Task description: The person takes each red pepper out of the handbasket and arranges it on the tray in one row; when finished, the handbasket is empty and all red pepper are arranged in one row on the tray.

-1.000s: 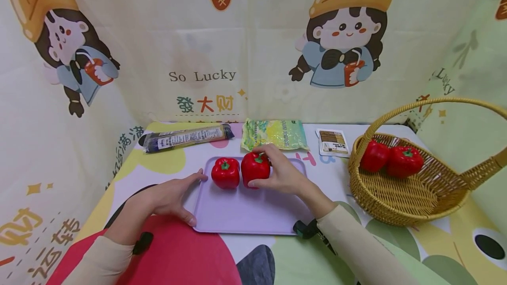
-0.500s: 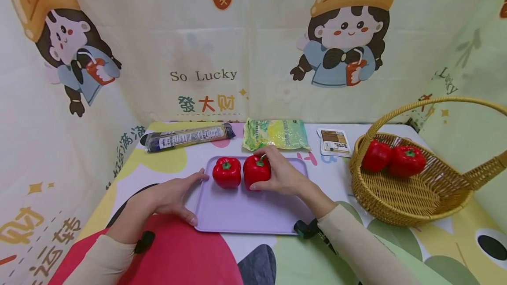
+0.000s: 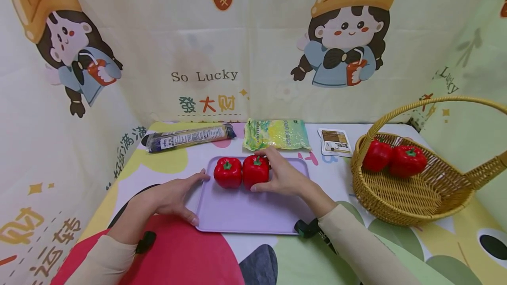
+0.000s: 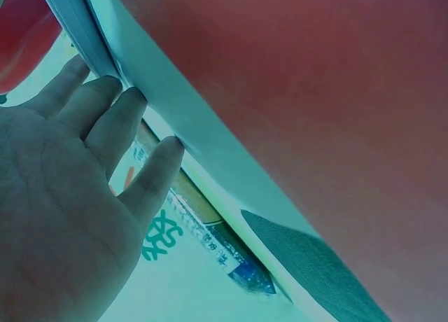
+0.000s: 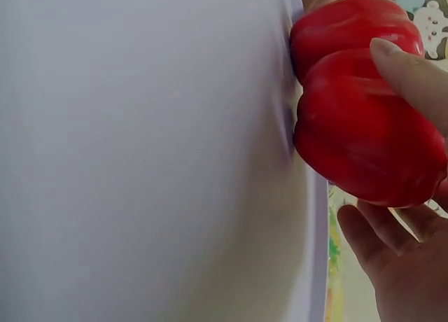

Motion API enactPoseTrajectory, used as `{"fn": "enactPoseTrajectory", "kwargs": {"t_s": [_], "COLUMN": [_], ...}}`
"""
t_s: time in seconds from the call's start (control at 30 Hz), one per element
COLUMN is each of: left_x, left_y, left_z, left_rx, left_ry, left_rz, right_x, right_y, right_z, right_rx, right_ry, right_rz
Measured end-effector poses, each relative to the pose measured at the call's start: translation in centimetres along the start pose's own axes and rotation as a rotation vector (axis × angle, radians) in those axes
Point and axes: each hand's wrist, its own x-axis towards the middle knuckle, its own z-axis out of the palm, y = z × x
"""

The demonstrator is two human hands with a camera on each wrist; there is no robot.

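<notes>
Two shiny red bell peppers with green stems stand side by side at the back of a lilac tray. My right hand holds the right bell pepper, thumb at its front and fingers behind. In the right wrist view the thumb lies on this pepper's side, with other fingertips close by its edge. The left bell pepper stands right against it. My left hand is spread along the tray's left side, fingertips at the rim and thumb by the near left corner. Its fingers look fairly straight in the left wrist view.
To the right stands a wicker basket with a tall handle and two more red peppers inside. Along the back lie a long clear-wrapped package, a green-yellow packet and a small brown-and-white sachet. A patterned cloth covers the table.
The right pepper has shifted slightly left, closing the small gap to the other pepper. My left hand has stayed at the tray's rim.
</notes>
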Motion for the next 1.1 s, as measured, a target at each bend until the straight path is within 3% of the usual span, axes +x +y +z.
{"fn": "enactPoseTrajectory", "kwargs": {"t_s": [1.1], "left_x": [0.14], "left_y": [-0.18], "left_z": [-0.01], "left_rx": [0.011], "left_ry": [-0.002], "left_rz": [0.004], "right_x": [-0.12], "right_y": [-0.38], "right_z": [-0.28], "right_rx": [-0.054], "right_ry": [-0.031], "right_rz": [-0.006]}}
